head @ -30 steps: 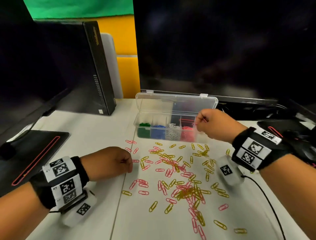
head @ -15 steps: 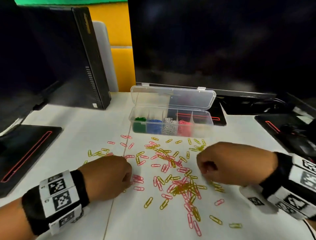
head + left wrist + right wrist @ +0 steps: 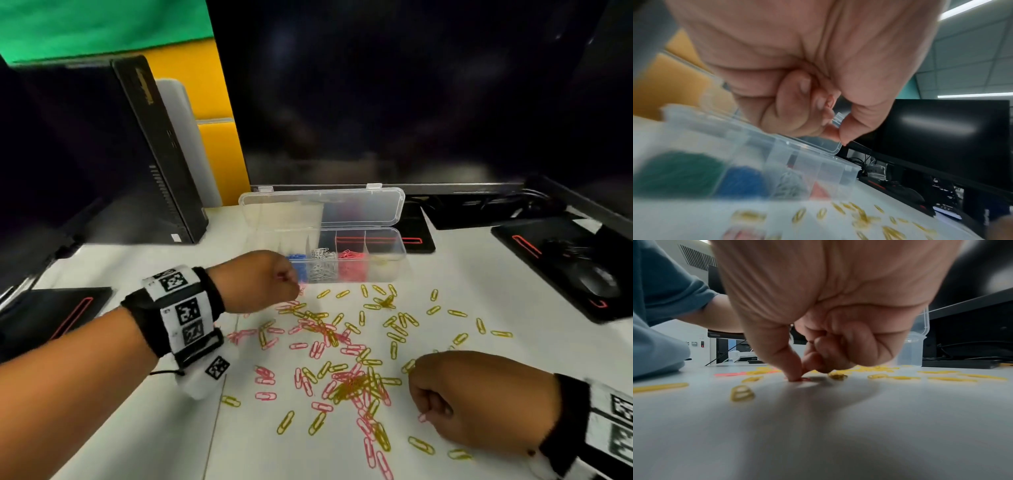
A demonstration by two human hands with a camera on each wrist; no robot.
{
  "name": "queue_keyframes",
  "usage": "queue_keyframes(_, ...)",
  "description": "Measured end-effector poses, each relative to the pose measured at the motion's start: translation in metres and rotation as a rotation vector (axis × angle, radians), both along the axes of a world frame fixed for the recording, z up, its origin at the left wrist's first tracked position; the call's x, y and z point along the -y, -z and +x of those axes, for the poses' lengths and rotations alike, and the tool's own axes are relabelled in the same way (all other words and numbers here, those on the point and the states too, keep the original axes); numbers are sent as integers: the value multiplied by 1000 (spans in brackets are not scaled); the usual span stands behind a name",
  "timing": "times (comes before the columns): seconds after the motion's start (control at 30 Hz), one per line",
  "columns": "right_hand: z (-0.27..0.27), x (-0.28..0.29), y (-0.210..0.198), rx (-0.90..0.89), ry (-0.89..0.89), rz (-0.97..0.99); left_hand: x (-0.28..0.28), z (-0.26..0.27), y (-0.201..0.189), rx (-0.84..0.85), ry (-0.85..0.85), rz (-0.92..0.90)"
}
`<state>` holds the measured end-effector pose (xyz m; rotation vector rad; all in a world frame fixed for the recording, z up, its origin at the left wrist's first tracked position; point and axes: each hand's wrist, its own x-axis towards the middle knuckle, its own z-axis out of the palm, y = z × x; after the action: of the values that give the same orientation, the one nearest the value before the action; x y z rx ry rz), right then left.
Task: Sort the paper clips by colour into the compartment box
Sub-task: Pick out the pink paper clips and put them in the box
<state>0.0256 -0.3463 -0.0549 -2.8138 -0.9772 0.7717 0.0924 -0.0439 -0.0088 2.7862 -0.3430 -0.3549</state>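
The clear compartment box (image 3: 390,270) stands open at the back, holding blue (image 3: 297,265), white (image 3: 322,263) and pink clips (image 3: 351,263); my left hand hides the green ones, which the left wrist view shows as a green blur (image 3: 674,172). Loose yellow and pink paper clips (image 3: 352,380) are scattered across the white table. My left hand (image 3: 296,284) hovers at the box's front left, thumb and forefinger pinched (image 3: 838,136), with a bit of pink at the tips. At the front right, my right hand (image 3: 424,413) pinches a pink clip (image 3: 804,379) lying on the table.
A large dark monitor (image 3: 394,96) rises behind the box and a black computer tower (image 3: 154,154) stands at the back left. Black mats lie at the left (image 3: 51,315) and right, the right one carrying a mouse (image 3: 596,281).
My right hand left the box and came down onto the clips at the front right. My left hand rose from the table and moved up to the box.
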Motion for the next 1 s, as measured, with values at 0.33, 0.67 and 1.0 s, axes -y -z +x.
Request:
queue_keyframes(0.33,-3,5,-5,103,5,88,92,102,4,191,104,192)
queue_keyframes(0.67,-5,-4,0,2,33,-73,75,83,-8,178,116,48)
queue_keyframes(1.0,-9,-11,-6,-1,-16,-86,1,-46,28,43,515,285)
